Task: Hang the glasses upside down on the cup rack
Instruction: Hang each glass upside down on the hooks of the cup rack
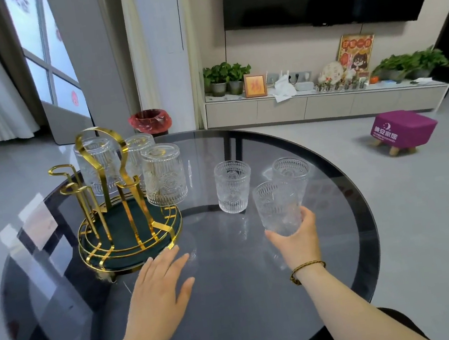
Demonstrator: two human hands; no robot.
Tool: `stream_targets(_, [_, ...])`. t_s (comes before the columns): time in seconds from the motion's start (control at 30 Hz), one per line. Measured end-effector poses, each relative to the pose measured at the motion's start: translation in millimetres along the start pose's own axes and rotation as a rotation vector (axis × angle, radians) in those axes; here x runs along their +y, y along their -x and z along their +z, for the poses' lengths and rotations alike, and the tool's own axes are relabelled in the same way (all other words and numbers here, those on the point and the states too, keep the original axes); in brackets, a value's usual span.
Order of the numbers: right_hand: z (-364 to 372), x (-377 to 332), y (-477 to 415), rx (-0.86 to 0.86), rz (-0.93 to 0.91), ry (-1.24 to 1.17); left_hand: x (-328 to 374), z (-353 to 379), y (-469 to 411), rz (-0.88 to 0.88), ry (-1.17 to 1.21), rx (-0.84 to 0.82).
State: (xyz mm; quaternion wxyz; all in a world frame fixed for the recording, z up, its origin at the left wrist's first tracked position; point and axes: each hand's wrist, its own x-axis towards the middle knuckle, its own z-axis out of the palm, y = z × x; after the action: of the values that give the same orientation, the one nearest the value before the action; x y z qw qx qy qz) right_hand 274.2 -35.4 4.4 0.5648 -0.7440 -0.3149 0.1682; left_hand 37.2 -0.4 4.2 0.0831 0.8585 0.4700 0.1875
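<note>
Glasses: six in view, three on the rack, three off it. Right hand (pixel 296 236) wrapped around the base of the nearest glass (pixel 277 208), thumb on the near side, fingers curled round the far side, clamped on it low down. Glass is upright, mouth up; cannot tell for sure whether its base touches the table or is just clear of it. A low grip like this would, I judge, leave the rim free for turning it over and dropping it on a peg.

Left hand (pixel 159 284) empty, flat, fingers spread apart and extended, palm down over the glass table (pixel 344 239), fingertips just beside the near rim of the cup rack (pixel 125 213). Not touching the rack as far as I can see. Probably placed to steady the rack's base when the next glass goes on.

Outward: two more upright glasses wait on the table, one toward the rack (pixel 233 186), one behind the held glass (pixel 292 174), close to it. All three empty, clear, ribbed and embossed.

Rack: gold wire pegs and handle loop on a round dark green tray with a gold rim. Three glasses (pixel 164 174) already hang mouth down on the far and right-hand pegs. The pegs on the left and near sides stand bare, at least two clearly. Tray holds nothing else visible.

Task roughly half done by count. Next move likely needs the held glass inverted and carried across to a bare peg on the near left.
</note>
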Motion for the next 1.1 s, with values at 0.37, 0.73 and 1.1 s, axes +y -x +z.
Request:
stream_targets(0.37, [-14,-84,32,-0.505,-0.400,0.092,-65,-46,24,-0.250,0.081,0.169])
stream_targets(0.73, [14,-186,29,-0.614,-0.590,0.247,-99,-42,11,-0.368,0.209,0.052])
stream_targets(1.1, [71,-235,30,-0.672,-0.762,0.373,-104,-38,15,-0.373,0.291,0.060])
